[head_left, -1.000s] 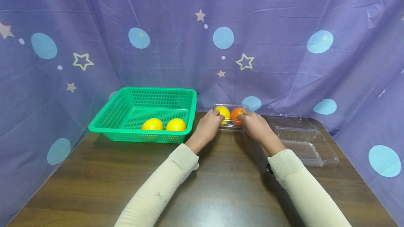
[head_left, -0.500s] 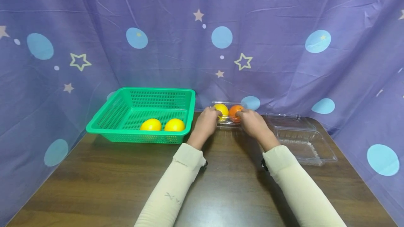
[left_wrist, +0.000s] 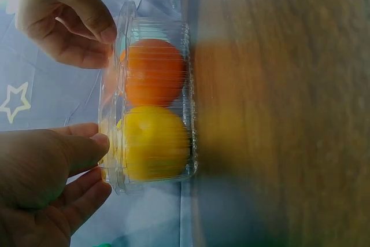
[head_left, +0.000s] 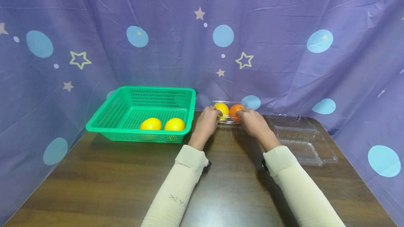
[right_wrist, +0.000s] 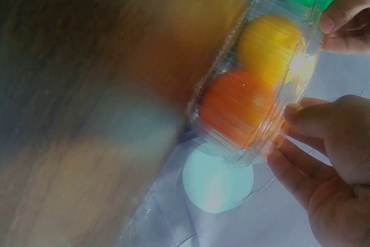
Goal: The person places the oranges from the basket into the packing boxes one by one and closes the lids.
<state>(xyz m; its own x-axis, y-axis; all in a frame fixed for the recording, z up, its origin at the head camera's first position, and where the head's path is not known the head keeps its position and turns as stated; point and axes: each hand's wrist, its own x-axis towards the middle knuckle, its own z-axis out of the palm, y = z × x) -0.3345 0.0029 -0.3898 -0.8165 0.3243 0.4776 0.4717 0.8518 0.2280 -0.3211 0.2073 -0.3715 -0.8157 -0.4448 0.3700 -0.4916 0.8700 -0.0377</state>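
Observation:
A clear plastic clamshell container [head_left: 228, 122] at the back of the table holds a yellow fruit [head_left: 222, 110] on the left and an orange one [head_left: 236, 110] on the right. My left hand [head_left: 206, 122] pinches its rim near the yellow fruit; the thumb sits on the rim in the left wrist view. At the opposite end, beside the orange fruit, my right hand [head_left: 255, 124] pinches the rim between thumb and fingers. A clear lid appears to lie over the container [left_wrist: 122, 114], with fingertips of both hands on it.
A green perforated basket [head_left: 108, 130] with two yellow fruits [head_left: 162, 124] stands to the left. On the right lies another clear container [head_left: 304, 150] with its lid folded back. A purple curtain [head_left: 176, 66] hangs right behind the table [head_left: 126, 181].
My left forearm has swung a little to the right, while both hands keep their places at the container's ends. The view has shifted slightly.

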